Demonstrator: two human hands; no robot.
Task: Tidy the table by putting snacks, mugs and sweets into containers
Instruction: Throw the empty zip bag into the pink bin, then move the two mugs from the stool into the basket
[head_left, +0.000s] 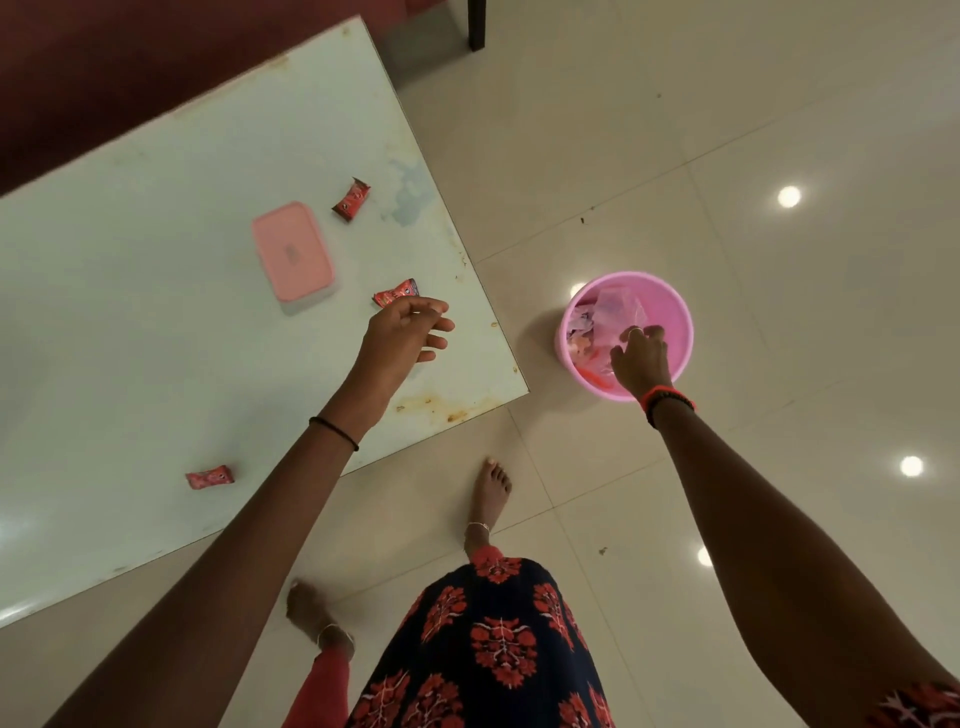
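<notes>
Three red-wrapped sweets lie on the pale table (156, 312): one (352, 199) at the far right, one (396, 293) just beyond my left hand, one (210, 477) near the front edge. A box with a pink lid (292, 251) sits between them. My left hand (402, 338) hovers over the table with loosely spread fingers and holds nothing. My right hand (640, 358) reaches down into the pink bucket (670, 312) on the floor, among wrappers and plastic; its fingertips are hidden, so I cannot tell whether it holds anything.
The bucket stands on the tiled floor just right of the table's corner. My bare feet (491, 493) are on the floor by the table's near edge. A dark furniture leg (476, 23) stands at the top.
</notes>
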